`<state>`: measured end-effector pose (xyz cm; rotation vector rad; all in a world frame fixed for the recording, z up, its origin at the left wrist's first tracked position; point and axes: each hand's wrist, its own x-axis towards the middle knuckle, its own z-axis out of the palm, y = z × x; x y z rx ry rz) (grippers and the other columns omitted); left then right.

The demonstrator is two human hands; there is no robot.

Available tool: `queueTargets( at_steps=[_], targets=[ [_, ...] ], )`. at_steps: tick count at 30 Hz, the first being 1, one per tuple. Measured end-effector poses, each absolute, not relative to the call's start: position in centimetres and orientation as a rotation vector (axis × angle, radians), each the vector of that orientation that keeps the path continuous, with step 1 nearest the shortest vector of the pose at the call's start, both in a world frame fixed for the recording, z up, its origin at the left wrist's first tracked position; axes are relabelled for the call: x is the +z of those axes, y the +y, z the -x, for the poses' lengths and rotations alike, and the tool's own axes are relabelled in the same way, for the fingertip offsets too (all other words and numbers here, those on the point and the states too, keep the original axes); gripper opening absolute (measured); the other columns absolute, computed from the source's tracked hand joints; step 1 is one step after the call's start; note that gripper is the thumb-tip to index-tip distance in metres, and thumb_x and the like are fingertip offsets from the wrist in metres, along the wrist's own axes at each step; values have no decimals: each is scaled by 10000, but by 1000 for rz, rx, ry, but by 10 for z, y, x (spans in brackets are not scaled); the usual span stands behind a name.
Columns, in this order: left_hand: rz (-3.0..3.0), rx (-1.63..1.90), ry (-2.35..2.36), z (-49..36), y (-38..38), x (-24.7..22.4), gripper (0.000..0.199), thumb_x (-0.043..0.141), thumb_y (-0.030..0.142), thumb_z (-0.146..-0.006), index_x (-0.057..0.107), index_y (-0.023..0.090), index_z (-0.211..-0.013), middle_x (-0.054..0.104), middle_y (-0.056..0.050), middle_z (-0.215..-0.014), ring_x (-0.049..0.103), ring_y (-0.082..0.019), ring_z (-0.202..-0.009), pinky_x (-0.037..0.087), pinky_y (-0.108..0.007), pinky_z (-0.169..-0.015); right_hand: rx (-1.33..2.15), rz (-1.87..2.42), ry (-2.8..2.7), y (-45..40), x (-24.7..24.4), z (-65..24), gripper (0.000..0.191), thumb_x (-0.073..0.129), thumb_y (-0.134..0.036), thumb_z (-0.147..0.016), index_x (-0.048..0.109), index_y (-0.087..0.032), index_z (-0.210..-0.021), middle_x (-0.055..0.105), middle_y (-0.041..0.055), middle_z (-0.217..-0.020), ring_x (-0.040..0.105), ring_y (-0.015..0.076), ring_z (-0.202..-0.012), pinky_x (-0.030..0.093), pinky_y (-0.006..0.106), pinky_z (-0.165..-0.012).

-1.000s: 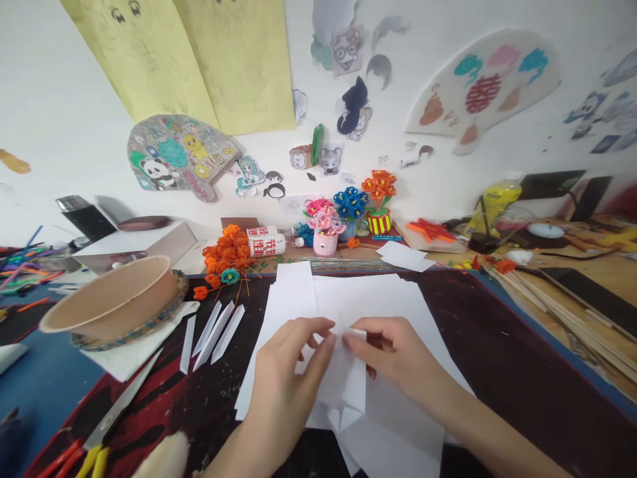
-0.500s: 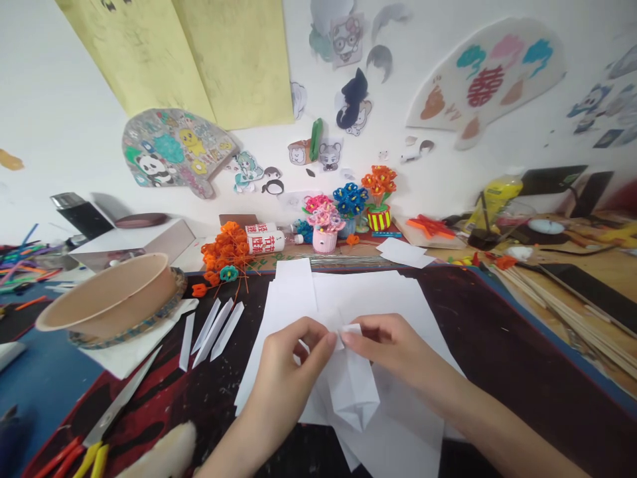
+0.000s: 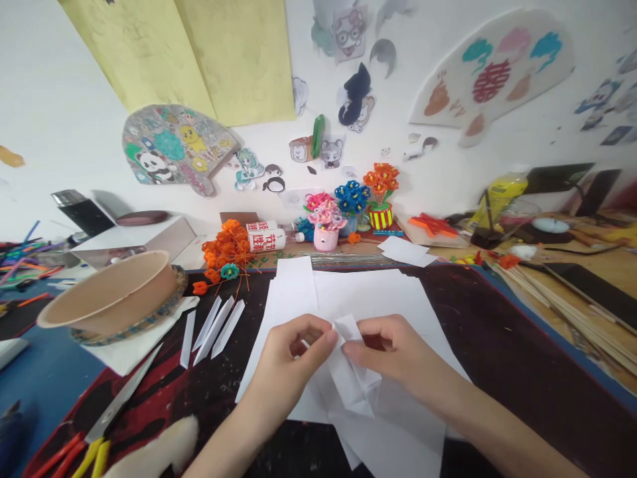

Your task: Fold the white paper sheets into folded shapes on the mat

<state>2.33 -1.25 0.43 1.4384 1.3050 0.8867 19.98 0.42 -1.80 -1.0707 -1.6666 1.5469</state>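
A folded white paper piece is held up between both hands, its creased lower end hanging toward me. My left hand pinches its upper left edge between thumb and fingers. On the other side, my right hand grips the upper right part, thumb in front and fingers behind. Beneath them lie white paper sheets, overlapping on the dark mat. Several narrow folded paper strips rest to the left of the sheets.
Scissors with red and yellow handles lie at the left near a beige bowl. Orange craft flowers, a bottle and small flower pots stand along the back. Thin wooden sticks and a phone lie at the right.
The upper flap of the folded paper stands up higher between the fingers, and its body has narrowed and turned slightly. Both hands stay in nearly the same place.
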Motion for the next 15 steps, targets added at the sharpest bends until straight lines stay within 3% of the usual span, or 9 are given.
queueTargets(
  at_steps=[10,15],
  targets=[
    [-1326,919,1221,-22,-14,8,195,652,336,-783,644,143,-752,550,21,-630,426,-92,-585,324,-199,-528,1613,994,-1633,4,-15,-201,397,621,-369,-803,367,-187,-558,271,-69,-561,251,74,-521,187,223,-456],
    [-1290,943,1209,-22,-14,7,180,680,322,-770,647,148,-737,545,30,-618,417,-79,-566,310,-187,-517,1653,966,-1606,3,-13,-202,360,651,-405,-787,478,-163,-585,296,-64,-564,261,74,-519,194,221,-461]
  ],
)
